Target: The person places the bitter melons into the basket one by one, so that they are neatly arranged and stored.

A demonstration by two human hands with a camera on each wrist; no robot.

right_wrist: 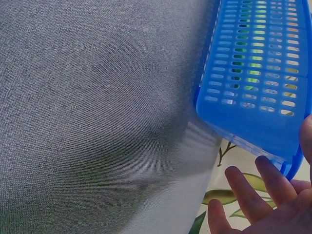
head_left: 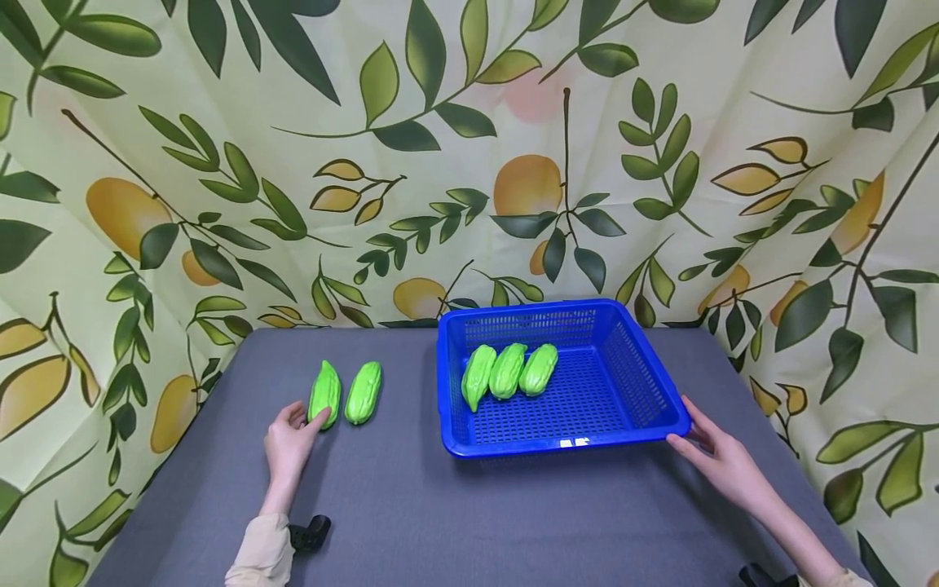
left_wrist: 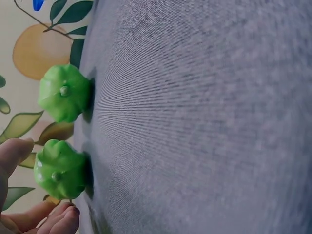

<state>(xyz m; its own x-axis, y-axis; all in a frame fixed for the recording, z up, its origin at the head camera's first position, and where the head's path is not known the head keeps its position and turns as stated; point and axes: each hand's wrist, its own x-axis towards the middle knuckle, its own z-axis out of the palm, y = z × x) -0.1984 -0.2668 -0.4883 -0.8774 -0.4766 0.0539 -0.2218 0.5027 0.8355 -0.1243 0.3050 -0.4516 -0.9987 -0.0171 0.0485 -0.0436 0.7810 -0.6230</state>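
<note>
Two green ridged gourds lie side by side on the table's left half. The left hand (head_left: 288,440) is at the near end of the left gourd (head_left: 324,397). In the left wrist view its thumb and fingers stand on either side of that gourd (left_wrist: 59,170), with small gaps visible. The other gourd (head_left: 363,393) lies just to the right, untouched. The right hand (head_left: 722,465) holds the near right corner of a blue plastic basket (head_left: 565,446) between thumb and forefinger; its other fingers (right_wrist: 246,195) spread loosely outside. Three more green gourds (head_left: 506,372) lie in the basket's left part.
A grey cloth covers the table (head_left: 411,514). Behind and at both sides hangs a curtain (head_left: 455,171) printed with leaves and fruit, close to the basket's far rim. Dark wrist straps (head_left: 311,534) show on the forearms.
</note>
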